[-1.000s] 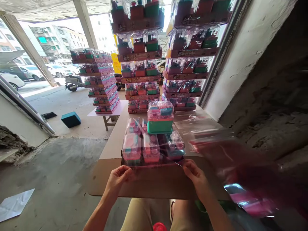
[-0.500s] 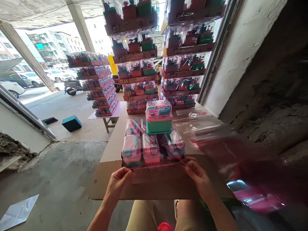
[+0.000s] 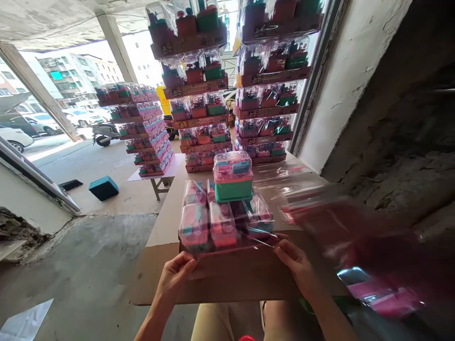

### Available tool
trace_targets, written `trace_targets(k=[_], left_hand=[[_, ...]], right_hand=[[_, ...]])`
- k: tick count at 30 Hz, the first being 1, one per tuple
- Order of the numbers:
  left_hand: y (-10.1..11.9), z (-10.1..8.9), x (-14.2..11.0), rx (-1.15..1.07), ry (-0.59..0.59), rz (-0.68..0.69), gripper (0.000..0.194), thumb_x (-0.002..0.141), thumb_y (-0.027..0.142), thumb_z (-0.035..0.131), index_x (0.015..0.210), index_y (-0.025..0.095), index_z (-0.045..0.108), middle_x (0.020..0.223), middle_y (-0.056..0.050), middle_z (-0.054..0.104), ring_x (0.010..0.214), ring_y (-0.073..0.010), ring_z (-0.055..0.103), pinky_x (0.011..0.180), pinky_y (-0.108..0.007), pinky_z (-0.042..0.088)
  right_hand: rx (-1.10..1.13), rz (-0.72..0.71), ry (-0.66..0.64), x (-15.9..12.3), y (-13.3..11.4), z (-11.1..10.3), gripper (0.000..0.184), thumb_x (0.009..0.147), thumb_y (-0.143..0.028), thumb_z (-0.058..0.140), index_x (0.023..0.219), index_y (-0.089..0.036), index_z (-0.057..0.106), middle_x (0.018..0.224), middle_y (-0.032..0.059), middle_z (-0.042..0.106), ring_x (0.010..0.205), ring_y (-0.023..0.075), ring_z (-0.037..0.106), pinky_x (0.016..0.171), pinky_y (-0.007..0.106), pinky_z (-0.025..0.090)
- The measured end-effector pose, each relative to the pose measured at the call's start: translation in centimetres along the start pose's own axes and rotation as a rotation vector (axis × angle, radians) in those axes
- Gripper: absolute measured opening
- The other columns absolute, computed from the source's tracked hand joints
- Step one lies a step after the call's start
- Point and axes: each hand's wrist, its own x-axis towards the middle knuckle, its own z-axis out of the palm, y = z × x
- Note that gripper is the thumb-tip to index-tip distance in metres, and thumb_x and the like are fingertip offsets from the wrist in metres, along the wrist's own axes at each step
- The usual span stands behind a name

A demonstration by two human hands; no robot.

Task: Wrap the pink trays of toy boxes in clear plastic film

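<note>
The left hand [image 3: 175, 277], its grip pinched between thumb and forefinger, holds the edge of a clear, glossy plastic film [image 3: 262, 231] at the near left corner of a shallow, dark rectangular tray [image 3: 220, 253]; the right hand [image 3: 294, 259] pinches the film near the opposite corner. The tray sits on the brown table [image 3: 234, 284], carrying clear-domed pink plastic boxes [image 3: 194, 223], with a green-based, pink-rimmed plastic box [image 3: 233, 190] raised above them.

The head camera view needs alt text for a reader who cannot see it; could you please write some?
A left hand and a right hand pinch clear film at the near side of a cluster of pink, teal and green packs on a table. Three tall stacks of similar packs stand behind.
</note>
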Motion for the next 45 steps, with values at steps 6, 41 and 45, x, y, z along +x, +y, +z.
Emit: trace_targets(k=[6,41,45], left_hand=[[-0.5,-0.7,0.7,0.041,-0.020,-0.019,0.043,0.060,0.055,0.072,0.056,0.014,0.060,0.058,0.000,0.050,0.061,-0.0122,0.042,0.056,-0.021,0.035],[0.4,-0.4,-0.8,0.098,0.066,-0.064,0.040,0.055,0.054,0.075,0.062,0.016,0.071,0.061,-0.003,0.066,0.061,-0.0155,0.056,0.059,-0.022,0.045],[0.7,-0.4,-1.0,0.130,0.054,-0.043,0.040,0.057,0.056,0.073,0.060,0.016,0.070,0.058,-0.004,0.065,0.059,-0.0157,0.055,0.057,-0.022,0.044]], right_hand=[[-0.074,-0.010,0.203,3.8,-4.1,0.4,0.047,0.068,-0.068,0.055,0.084,-0.026,0.066,0.095,0.0048,0.064,0.090,0.0234,0.056,0.073,0.033,0.046],[0.010,0.048,0.036,0.0,-2.0,2.5,0.045,0.067,-0.063,0.060,0.089,-0.023,0.057,0.075,0.0036,0.059,0.071,0.0207,0.053,0.066,0.035,0.041],[0.036,-0.083,0.094,0.6,-2.0,2.4,0.036,0.068,-0.053,0.067,0.084,-0.023,0.056,0.089,0.0021,0.058,0.081,0.0177,0.052,0.073,0.031,0.041]])
